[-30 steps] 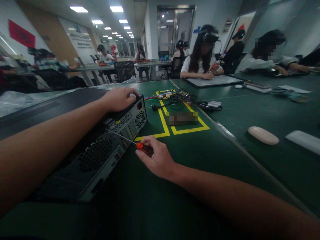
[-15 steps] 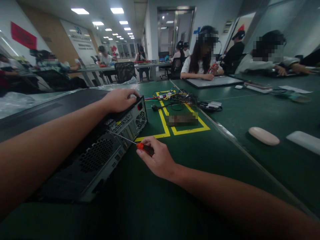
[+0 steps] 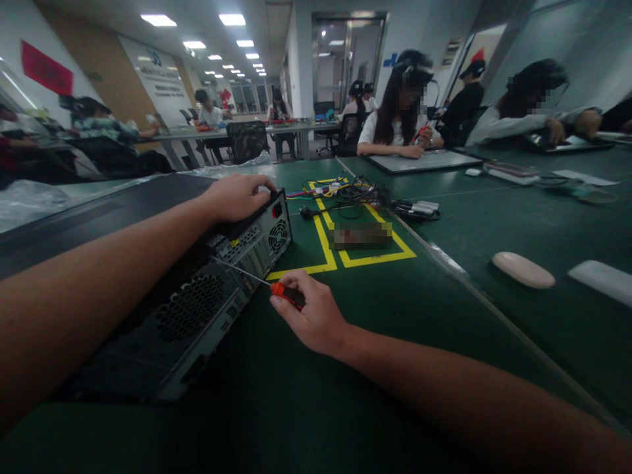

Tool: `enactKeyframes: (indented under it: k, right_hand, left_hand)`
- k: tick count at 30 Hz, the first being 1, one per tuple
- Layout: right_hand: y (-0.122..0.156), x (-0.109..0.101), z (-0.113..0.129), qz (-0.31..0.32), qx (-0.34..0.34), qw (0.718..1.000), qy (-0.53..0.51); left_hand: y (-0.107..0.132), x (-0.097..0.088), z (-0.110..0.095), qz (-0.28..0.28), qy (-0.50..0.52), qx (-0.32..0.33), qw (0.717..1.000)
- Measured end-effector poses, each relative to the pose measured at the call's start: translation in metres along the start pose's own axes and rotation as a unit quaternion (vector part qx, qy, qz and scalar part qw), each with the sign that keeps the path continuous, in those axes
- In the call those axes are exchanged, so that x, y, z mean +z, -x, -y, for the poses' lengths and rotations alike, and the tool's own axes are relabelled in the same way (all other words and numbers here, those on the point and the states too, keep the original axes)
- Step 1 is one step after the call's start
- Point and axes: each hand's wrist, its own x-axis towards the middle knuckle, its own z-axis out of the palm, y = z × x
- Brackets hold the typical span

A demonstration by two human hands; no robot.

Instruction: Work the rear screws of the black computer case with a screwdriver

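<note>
A dark desktop computer case [image 3: 197, 309] lies on its side on the green table [image 3: 375, 342], its rear panel with the fan grille facing right. My left hand [image 3: 237, 196] rests curled over the case's far top corner, fingers closed on the edge. My right hand [image 3: 311, 313] pinches the red and black handle of a screwdriver [image 3: 269, 284]. The thin metal shaft points up and left, and its tip meets the case's rear panel near the ports.
Yellow tape outlines [image 3: 340, 247] mark the table behind the case, with a tangle of cables [image 3: 353, 194] on them. A pale mouse [image 3: 523, 270] and a white keyboard [image 3: 600, 281] lie right. Several seated people work at the far side and at other tables.
My hands and the screwdriver have hardly moved. A person at the far right has shifted an arm along the table.
</note>
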Motion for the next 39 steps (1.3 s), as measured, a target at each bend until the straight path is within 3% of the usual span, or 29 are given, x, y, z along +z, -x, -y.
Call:
enactKeyframes:
  k: [29,39]
  right_hand:
    - [0.0007,-0.0015,-0.0022,0.004,-0.042,0.999,0.029]
    - [0.0005,-0.0005,-0.0008,0.005,-0.014,1.0,0.017]
  left_hand:
    - [-0.0012,0.0003,0.0011,0.0,-0.013,0.006,1.0]
    - [-0.0001,0.0003,0.0016,-0.006,-0.013,0.015,1.0]
